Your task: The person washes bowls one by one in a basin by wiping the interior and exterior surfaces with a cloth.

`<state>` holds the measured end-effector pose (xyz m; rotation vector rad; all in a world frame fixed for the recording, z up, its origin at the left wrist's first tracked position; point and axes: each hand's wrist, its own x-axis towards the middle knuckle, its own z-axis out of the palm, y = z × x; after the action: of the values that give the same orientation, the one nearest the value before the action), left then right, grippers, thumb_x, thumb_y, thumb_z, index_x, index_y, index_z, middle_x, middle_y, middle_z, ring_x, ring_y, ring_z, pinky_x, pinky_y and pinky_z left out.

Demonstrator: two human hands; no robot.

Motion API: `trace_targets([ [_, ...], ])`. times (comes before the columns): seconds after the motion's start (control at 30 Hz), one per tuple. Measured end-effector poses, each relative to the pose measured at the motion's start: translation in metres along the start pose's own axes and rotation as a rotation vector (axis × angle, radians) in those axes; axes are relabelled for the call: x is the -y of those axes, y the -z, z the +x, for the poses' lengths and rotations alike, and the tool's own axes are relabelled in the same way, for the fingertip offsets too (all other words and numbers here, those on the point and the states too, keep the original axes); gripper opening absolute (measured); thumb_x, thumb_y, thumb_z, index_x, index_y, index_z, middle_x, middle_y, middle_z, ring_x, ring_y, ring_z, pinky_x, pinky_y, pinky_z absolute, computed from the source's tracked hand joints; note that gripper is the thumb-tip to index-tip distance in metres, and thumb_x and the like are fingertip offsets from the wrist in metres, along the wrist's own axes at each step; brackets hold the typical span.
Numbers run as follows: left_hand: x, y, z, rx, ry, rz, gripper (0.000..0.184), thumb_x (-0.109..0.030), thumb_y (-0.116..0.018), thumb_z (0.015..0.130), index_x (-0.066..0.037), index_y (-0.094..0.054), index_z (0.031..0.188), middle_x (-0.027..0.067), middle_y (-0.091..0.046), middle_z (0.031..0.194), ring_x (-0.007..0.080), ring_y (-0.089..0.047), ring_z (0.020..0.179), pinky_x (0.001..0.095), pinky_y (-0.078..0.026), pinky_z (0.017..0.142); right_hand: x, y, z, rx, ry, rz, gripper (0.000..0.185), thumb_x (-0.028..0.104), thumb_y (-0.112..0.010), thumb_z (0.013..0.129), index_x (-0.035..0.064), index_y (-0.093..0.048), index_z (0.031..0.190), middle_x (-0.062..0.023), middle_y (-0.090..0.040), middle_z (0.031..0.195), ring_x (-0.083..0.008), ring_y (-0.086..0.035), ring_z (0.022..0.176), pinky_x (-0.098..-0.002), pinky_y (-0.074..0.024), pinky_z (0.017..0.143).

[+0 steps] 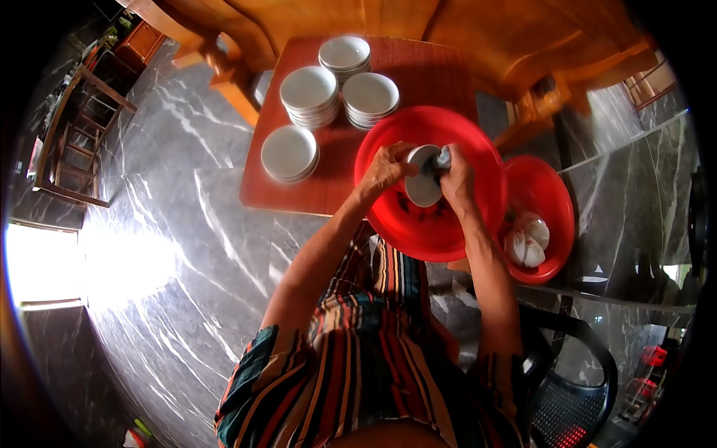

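A white bowl (423,191) is tilted on its side above the large red basin (478,134). My left hand (385,169) grips the bowl by its rim, with the fingers closed on its left side. My right hand (458,179) is closed around a greyish cloth (444,159) and presses it toward the inside of the bowl. Part of the cloth is hidden by my fingers. Small dark bits show at the bottom of the basin, below the bowl.
Several stacks of white bowls (308,88) stand on the reddish wooden table (261,187) at left. Another red basin (560,216), lower at right, holds a few white dishes (525,251). A black chair (571,396) is at lower right, and a wooden bench (508,33) runs behind the table.
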<state>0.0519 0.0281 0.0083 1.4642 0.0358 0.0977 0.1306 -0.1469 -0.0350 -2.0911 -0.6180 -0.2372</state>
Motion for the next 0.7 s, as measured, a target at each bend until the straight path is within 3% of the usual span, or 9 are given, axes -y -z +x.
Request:
trace_targets([
  [0.07,0.0,0.001,-0.001,0.015,-0.041,0.054,0.046,-0.008,-0.065,0.062,0.001,-0.062,0.107,0.0093,-0.065,0.088,0.0166,-0.059,0.081,0.0289,-0.048,0.073,0.009,0.006,-0.001,0.021,0.125,-0.082,0.026,-0.009,-0.057,0.071,0.0034,-0.049,0.094,-0.0135,-0.057,0.083,-0.0287,-0.059,0.078,-0.0356,-0.0464,0.067],
  [0.13,-0.005,0.001,-0.004,0.058,0.095,-0.032,0.044,-0.006,-0.066,0.062,0.0,-0.063,0.106,0.0106,-0.066,0.088,0.0169,-0.061,0.082,0.0287,-0.049,0.074,0.019,0.01,-0.001,0.04,0.249,-0.163,0.028,-0.01,-0.056,0.071,0.003,-0.049,0.094,-0.0139,-0.057,0.084,-0.0312,-0.058,0.079,-0.0373,-0.0465,0.067],
  [0.2,0.003,0.002,-0.001,0.07,0.085,0.005,0.044,-0.006,-0.068,0.062,0.0,-0.063,0.105,0.011,-0.066,0.088,0.0173,-0.062,0.082,0.0289,-0.049,0.074,0.026,0.011,0.0,0.029,0.403,-0.201,0.031,-0.013,-0.054,0.07,0.0028,-0.051,0.097,-0.0141,-0.055,0.087,-0.0342,-0.056,0.08,-0.0404,-0.0466,0.068],
  [0.4,0.016,0.006,0.0,0.101,0.121,0.056,0.042,-0.007,-0.072,0.061,-0.001,-0.064,0.102,0.0128,-0.067,0.083,0.0185,-0.063,0.079,0.0308,-0.05,0.072,0.047,0.01,-0.002,0.082,0.635,-0.251,0.038,-0.015,-0.055,0.067,0.0016,-0.053,0.102,-0.0143,-0.055,0.088,-0.033,-0.056,0.082,-0.0404,-0.0475,0.072],
  [0.47,0.016,0.008,0.0,0.106,0.18,0.0,0.042,-0.009,-0.073,0.061,0.0,-0.065,0.101,0.013,-0.067,0.081,0.0186,-0.063,0.079,0.0312,-0.05,0.071,0.048,0.007,-0.001,0.06,0.639,-0.224,0.039,-0.016,-0.054,0.066,0.0014,-0.053,0.101,-0.0143,-0.054,0.088,-0.0333,-0.056,0.081,-0.0407,-0.047,0.072],
  [0.57,0.017,0.009,0.002,0.169,0.073,0.136,0.041,-0.009,-0.072,0.061,0.0,-0.065,0.101,0.0133,-0.067,0.079,0.0181,-0.064,0.078,0.0327,-0.05,0.071,0.047,0.005,-0.001,0.057,0.562,-0.188,0.038,-0.016,-0.054,0.064,0.0015,-0.052,0.097,-0.0143,-0.054,0.086,-0.0336,-0.055,0.078,-0.0409,-0.0462,0.07],
  [0.67,0.016,0.003,0.005,0.11,0.303,0.171,0.041,-0.009,-0.07,0.06,0.0,-0.065,0.101,0.0136,-0.067,0.083,0.0203,-0.064,0.079,0.0334,-0.051,0.073,0.024,-0.002,-0.001,0.072,0.386,-0.111,0.034,-0.015,-0.054,0.063,0.0024,-0.051,0.091,-0.0148,-0.053,0.084,-0.0344,-0.053,0.076,-0.0402,-0.0453,0.069],
  [0.7,0.02,-0.001,0.006,0.092,0.151,0.256,0.043,-0.008,-0.069,0.06,0.0,-0.064,0.102,0.0144,-0.067,0.085,0.0219,-0.064,0.081,0.0336,-0.051,0.074,0.01,-0.005,-0.001,0.069,0.291,-0.045,0.032,-0.014,-0.054,0.062,0.0029,-0.05,0.088,-0.0153,-0.053,0.083,-0.0353,-0.052,0.075,-0.0396,-0.0448,0.068],
])
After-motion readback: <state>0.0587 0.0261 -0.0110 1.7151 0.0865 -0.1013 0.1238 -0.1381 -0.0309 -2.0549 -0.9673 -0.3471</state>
